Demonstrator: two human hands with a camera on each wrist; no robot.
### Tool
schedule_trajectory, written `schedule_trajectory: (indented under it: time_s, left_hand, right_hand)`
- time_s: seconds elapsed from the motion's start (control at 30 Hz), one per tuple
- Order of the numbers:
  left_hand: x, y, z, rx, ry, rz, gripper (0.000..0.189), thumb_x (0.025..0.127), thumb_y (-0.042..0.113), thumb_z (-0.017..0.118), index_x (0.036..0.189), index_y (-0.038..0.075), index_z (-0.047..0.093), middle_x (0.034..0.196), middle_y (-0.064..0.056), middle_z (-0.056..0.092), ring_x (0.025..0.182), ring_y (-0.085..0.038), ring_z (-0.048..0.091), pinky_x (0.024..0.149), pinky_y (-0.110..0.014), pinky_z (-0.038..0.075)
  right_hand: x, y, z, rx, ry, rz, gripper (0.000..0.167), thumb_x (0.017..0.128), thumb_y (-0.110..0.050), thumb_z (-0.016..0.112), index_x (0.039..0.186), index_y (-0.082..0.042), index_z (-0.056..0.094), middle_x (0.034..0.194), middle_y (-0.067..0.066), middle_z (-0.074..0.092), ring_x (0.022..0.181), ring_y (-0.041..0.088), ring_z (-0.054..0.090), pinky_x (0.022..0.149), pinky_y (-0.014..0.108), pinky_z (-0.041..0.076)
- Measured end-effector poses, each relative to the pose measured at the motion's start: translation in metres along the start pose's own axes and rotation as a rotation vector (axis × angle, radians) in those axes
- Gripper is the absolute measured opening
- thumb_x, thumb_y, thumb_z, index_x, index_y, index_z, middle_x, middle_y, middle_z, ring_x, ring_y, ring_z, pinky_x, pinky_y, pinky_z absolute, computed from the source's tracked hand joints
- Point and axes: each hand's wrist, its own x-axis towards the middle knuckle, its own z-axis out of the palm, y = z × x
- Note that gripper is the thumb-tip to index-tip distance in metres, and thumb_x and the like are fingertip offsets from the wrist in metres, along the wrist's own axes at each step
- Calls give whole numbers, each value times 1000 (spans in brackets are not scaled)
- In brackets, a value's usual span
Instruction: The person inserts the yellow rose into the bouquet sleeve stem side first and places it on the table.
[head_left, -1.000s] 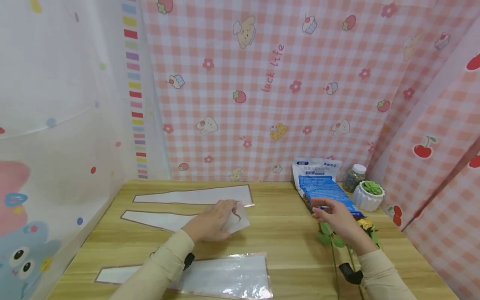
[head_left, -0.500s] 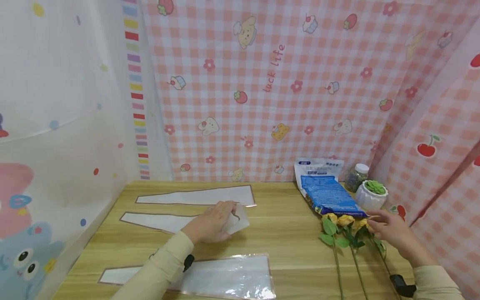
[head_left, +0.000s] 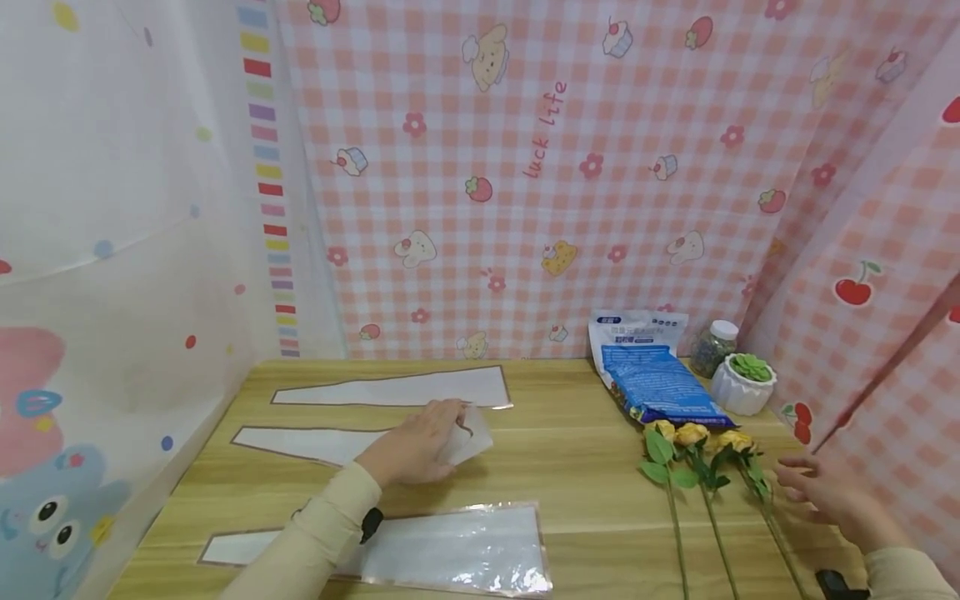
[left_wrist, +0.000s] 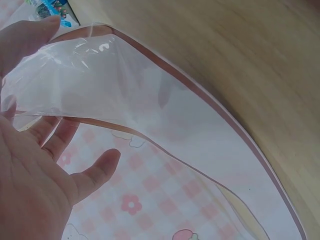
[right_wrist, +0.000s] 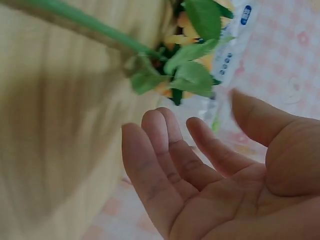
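While roses (head_left: 705,477) lie on the table (head_left: 585,500), checked cloth (head_left: 480,150) hangs behind.

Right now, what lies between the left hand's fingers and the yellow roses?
The end of the plastic sleeve, then bare table up to the roses, in the head view.

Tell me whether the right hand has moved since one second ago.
Yes: the right hand went rightward, from left of the white succulent pot to its right.

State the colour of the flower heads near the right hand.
Yellow. The flower heads show best in the head view.
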Motion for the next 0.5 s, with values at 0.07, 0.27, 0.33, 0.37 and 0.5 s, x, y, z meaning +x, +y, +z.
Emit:
schedule_trajectory:
  time_s: [0.07, 0.27, 0.33, 0.37, 0.5]
  left_hand:
    - [0, -1, 0, 8, 7, 10, 73, 81, 27, 83, 137, 7, 41, 130, -6, 49, 115, -19, 50, 98, -40, 50]
    - [-1, -1, 0, 54, 27, 43, 72, 81, 26, 82, 137, 4, 42, 128, -7, 50, 113, -19, 51, 101, -38, 48]
    - [-1, -1, 1, 56, 29, 47, 70, 81, 26, 82, 135, 5, 42, 128, -7, 50, 112, -19, 50, 101, -38, 48]
    - [-1, -2, 1, 53, 29, 48, 69, 81, 25, 82, 134, 5, 43, 127, -7, 50, 112, -19, 51, 100, -38, 48]
    - [-1, -1, 0, 52, 28, 40, 72, 81, 26, 83, 136, 4, 42, 126, -7, 50, 111, -20, 51, 99, -38, 49]
  right_hand:
    - [4, 7, 2, 2, -20, -2, 76, 107, -34, 51, 146, 21, 15, 129, 43, 47, 99, 26, 65, 83, 45, 57]
    - [12, 15, 14, -43, -44, -54, 89, 98, -23, 68, 148, 21, 9, 130, 45, 40, 109, 38, 59, 80, 43, 56]
    - [13, 16, 17, -17, -54, -43, 90, 97, -19, 70, 149, 19, 7, 131, 46, 35, 111, 43, 57, 80, 43, 56]
    - [13, 16, 18, 3, -64, -36, 90, 96, -16, 69, 150, 17, 5, 132, 47, 31, 112, 46, 55, 80, 45, 56]
    - [12, 18, 22, -9, -65, -64, 88, 94, -9, 70, 150, 16, 5, 136, 52, 20, 118, 54, 48, 80, 47, 56]
